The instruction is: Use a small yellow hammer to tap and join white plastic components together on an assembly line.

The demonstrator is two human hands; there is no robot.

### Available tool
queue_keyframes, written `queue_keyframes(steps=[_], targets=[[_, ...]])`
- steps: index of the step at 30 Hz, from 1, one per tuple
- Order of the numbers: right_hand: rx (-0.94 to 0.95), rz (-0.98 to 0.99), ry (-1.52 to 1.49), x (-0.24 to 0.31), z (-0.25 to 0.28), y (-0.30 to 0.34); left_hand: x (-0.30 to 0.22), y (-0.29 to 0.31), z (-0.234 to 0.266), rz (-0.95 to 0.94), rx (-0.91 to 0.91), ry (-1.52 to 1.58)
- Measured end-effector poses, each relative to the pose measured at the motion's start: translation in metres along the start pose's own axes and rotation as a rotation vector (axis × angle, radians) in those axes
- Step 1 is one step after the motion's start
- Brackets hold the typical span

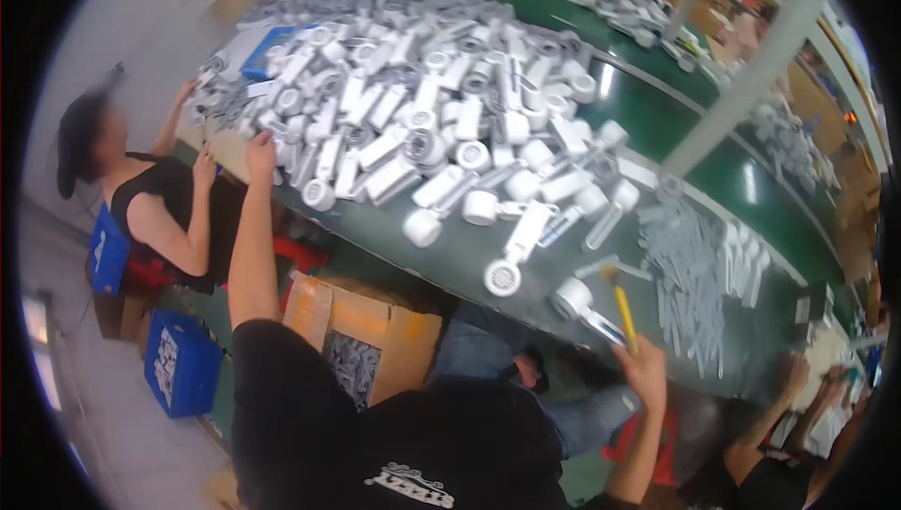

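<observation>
right hand [646, 374] grips yellow tool [623, 308] | left hand [261, 157] by pile [404, 106], can't tell if holding | fan [571, 298] on counter [446, 264] near right hand | likely reaching step; next move seems to need gentle fingers

Blur leaves unclear whether the left hand [261, 157] grips anything beside the white parts [383, 146].

The heap of fans [404, 125] lies on the table [751, 346], left of the strips [683, 275].
</observation>
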State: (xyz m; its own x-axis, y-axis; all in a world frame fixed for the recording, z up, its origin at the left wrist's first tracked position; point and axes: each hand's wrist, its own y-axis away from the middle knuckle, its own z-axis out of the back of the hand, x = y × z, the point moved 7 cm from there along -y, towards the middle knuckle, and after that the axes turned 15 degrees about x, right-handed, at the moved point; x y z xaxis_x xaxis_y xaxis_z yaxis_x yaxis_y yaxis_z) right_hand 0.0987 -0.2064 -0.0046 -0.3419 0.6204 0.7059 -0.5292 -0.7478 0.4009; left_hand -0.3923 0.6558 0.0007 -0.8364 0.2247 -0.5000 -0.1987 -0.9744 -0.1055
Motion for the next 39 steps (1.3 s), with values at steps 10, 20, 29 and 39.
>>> queue_keyframes(steps=[10, 20, 29, 39], targets=[[-0.293, 0.037, -0.815, -0.044, 0.01, 0.016, -0.445, 0.434, -0.066, -1.014, 0.479, 0.333], [-0.429, 0.144, -0.864, -0.067, 0.001, 0.003, -0.63, 0.497, -0.266, -1.386, 0.595, -0.06], [-0.468, 0.111, -0.733, -0.062, 0.005, 0.009, -0.621, 0.492, -0.255, -1.37, 0.523, -0.046], [-0.343, 0.133, -1.071, -0.016, 0.001, 0.016, -0.553, 0.501, -0.201, -0.672, 1.495, 0.338]])
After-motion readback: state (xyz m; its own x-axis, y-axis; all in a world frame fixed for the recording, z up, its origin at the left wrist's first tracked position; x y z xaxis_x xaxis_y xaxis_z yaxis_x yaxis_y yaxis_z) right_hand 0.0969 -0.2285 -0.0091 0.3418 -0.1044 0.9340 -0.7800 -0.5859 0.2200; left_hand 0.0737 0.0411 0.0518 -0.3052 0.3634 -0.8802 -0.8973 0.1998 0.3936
